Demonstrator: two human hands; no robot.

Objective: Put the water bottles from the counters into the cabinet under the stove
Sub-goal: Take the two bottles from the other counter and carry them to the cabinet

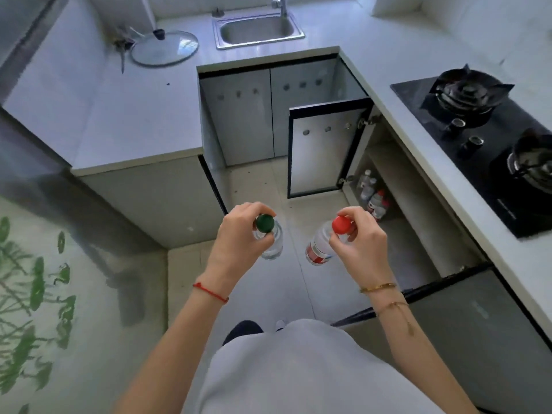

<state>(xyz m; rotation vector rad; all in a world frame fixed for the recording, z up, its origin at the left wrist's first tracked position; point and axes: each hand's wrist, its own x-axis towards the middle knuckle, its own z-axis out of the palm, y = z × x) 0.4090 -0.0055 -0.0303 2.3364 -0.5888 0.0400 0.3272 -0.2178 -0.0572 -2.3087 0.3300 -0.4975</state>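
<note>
My left hand (239, 234) grips the neck of a clear water bottle with a green cap (273, 245), held upright over the floor. My right hand (363, 240) pinches the neck of a water bottle with a red cap and red label (318, 249), tilted a little to the left. Both bottles hang in front of me at waist height. To the right, the cabinet under the stove (397, 186) stands with its doors swung out. Several bottles (372, 194) stand inside it on the bottom shelf, near the left door.
The black gas stove (490, 144) sits in the right counter. A steel sink (258, 29) is at the back, with a glass lid (164, 49) on the left counter. The open left door (322, 153) and right door (466, 297) jut over the tiled floor.
</note>
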